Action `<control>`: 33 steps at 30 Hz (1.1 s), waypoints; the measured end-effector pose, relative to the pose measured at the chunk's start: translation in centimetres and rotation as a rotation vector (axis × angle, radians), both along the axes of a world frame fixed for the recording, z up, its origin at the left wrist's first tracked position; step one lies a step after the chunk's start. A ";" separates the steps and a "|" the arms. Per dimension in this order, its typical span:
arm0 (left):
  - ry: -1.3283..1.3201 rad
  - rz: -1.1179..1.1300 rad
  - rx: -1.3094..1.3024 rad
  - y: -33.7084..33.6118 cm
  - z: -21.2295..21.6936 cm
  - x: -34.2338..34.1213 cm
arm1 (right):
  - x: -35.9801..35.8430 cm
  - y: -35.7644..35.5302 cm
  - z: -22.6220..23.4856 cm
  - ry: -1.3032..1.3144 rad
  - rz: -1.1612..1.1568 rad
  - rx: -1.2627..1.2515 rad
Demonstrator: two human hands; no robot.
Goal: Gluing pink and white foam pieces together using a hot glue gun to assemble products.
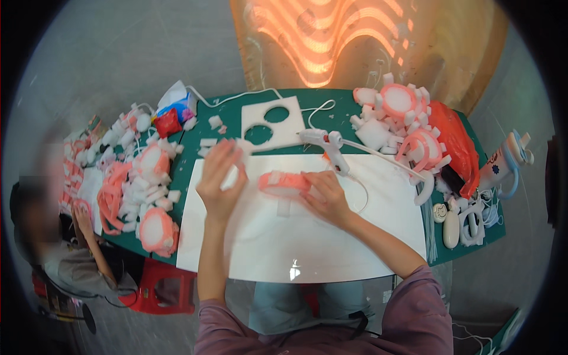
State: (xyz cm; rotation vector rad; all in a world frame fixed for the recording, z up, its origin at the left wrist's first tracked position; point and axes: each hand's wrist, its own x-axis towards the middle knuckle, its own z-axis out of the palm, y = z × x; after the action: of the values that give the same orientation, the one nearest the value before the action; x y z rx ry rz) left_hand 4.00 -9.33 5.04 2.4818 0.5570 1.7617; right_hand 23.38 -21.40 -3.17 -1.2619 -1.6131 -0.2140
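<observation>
My right hand (324, 195) presses on a pink foam ring (283, 182) lying on the white sheet (331, 236) in the middle of the table. A small white foam block sits under the ring's near edge. My left hand (220, 177) is raised just left of the ring, fingers curled around a small white foam piece (232, 176). A white glue gun (329, 145) lies on the sheet's far edge, right above my right hand, its cord running off to the right.
A white foam board with two round holes (273, 123) lies behind the sheet. Piles of pink and white foam rings and blocks fill the left side (148, 189) and far right (408, 118). An orange bag (458, 145) and scissors (470, 220) are at right. Another person sits at left (71, 248).
</observation>
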 end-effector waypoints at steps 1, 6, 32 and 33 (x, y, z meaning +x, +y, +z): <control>0.049 -0.042 0.017 -1.4 0.5 0.3 | -0.3 0.0 0.0 -0.005 0.033 0.002; 0.205 -0.179 -0.013 -3.7 0.1 1.5 | -0.2 0.1 0.2 -0.035 0.047 0.019; 0.394 -0.176 -0.105 -3.7 -0.2 1.6 | 0.1 0.5 -0.1 0.004 0.054 -0.002; 0.392 -0.185 -0.112 -3.4 -0.2 1.4 | 0.1 0.5 -0.1 0.004 0.056 -0.006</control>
State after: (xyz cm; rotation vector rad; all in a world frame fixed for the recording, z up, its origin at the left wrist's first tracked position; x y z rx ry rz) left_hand 5.44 -12.77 4.88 2.7072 0.4121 1.1532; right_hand 23.53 -20.88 -3.26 -1.2195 -1.6441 -0.1715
